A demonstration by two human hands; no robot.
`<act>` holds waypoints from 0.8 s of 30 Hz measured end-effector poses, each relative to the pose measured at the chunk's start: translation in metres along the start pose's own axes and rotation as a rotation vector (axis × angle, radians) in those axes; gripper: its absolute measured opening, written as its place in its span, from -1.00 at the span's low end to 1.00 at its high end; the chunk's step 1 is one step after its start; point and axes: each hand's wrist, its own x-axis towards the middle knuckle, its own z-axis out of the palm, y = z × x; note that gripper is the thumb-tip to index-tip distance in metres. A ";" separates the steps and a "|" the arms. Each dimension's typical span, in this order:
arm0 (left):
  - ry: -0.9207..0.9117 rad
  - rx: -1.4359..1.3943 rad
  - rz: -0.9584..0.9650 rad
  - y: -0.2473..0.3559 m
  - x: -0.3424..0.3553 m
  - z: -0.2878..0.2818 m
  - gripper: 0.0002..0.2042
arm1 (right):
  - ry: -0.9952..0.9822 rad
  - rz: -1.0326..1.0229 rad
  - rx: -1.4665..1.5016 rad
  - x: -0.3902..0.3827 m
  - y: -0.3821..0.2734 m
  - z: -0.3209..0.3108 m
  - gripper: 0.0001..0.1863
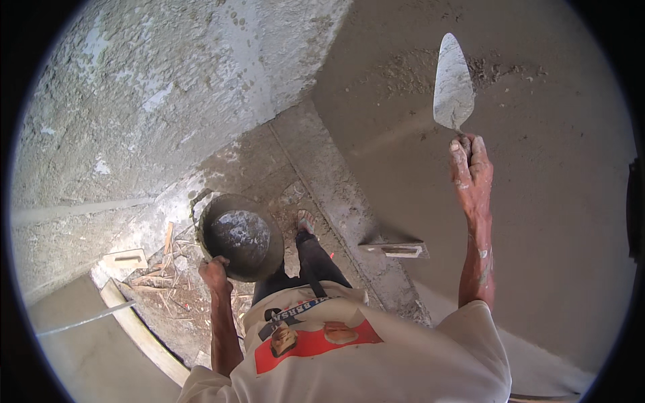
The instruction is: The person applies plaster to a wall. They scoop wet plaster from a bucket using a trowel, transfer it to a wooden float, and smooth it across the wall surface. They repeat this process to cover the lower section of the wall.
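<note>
Clamping a dark bucket (pixel 275 248), smeared whitish inside, by its rim with the left grip (pixel 214 274), near the legs (pixel 316 260) and above floor (pixel 191 316) littered with wood scraps (pixel 168 238). Farther out to the right, clasping a pointed trowel (pixel 453 84) by its handle with the right grip (pixel 473 166), well apart from the bucket, with smooth grey cement (pixel 551 201) beyond.

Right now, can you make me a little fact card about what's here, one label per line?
Left grip: holds dark round bucket at its rim
Right grip: holds pointed trowel, blade pointing away from the person
Inside bucket: whitish smears
Left of bucket: flat tool, wood scraps
Right of bucket: another flat tool
</note>
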 end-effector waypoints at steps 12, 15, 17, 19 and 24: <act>-0.322 0.051 0.002 0.034 -0.053 0.105 -0.79 | -0.802 -0.282 -0.628 -0.183 0.116 0.291 -0.61; -0.367 0.088 0.031 0.038 -0.063 0.123 -0.80 | -0.975 -0.167 -0.489 -0.185 0.135 0.312 -0.59; -0.294 0.127 0.027 0.049 -0.069 0.132 -0.81 | -1.036 -0.101 -0.419 -0.168 0.128 0.294 -0.57; -0.255 0.103 0.016 0.055 -0.074 0.137 -0.82 | -0.929 -0.083 -0.299 -0.161 0.128 0.276 -0.54; -0.183 -0.010 0.017 0.044 -0.056 0.115 -0.90 | -0.989 -0.193 -0.019 -0.115 0.065 0.211 -0.55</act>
